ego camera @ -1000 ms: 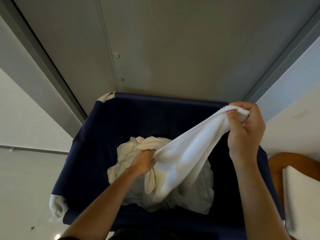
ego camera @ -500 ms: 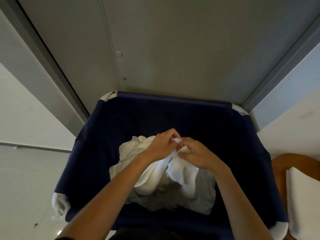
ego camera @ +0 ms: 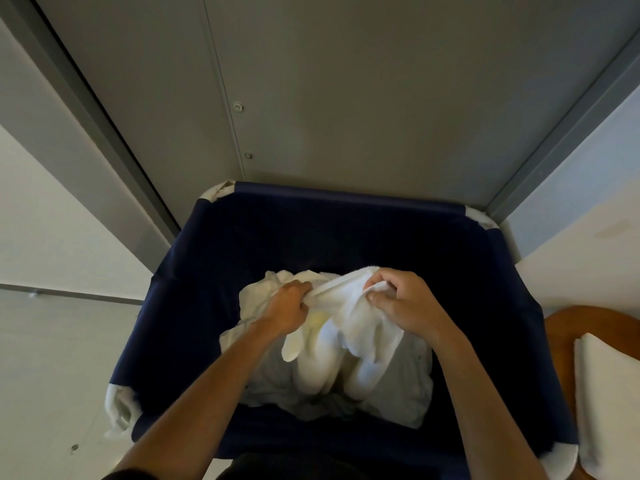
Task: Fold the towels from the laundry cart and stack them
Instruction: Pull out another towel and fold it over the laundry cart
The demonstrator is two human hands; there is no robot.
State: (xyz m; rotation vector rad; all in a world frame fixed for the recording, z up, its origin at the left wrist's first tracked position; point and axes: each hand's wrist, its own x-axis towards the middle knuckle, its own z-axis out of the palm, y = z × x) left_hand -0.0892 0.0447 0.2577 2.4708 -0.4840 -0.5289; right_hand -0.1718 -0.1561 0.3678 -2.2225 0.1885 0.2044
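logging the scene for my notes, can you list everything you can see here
cart: one, navy blue with white corners, centre, against the wall
towel: one, white, held up over the cart
linen pile: one heap, white and grey, at the bottom of the cart
wall panel: one, grey, behind the cart
screws: two, silver, on the wall panel
wooden surface: one, brown, right edge, partly cut off
folded cloth: one, white, on the wooden surface; kind unclear
hands: two, bare; left hand and right hand both grip the towel
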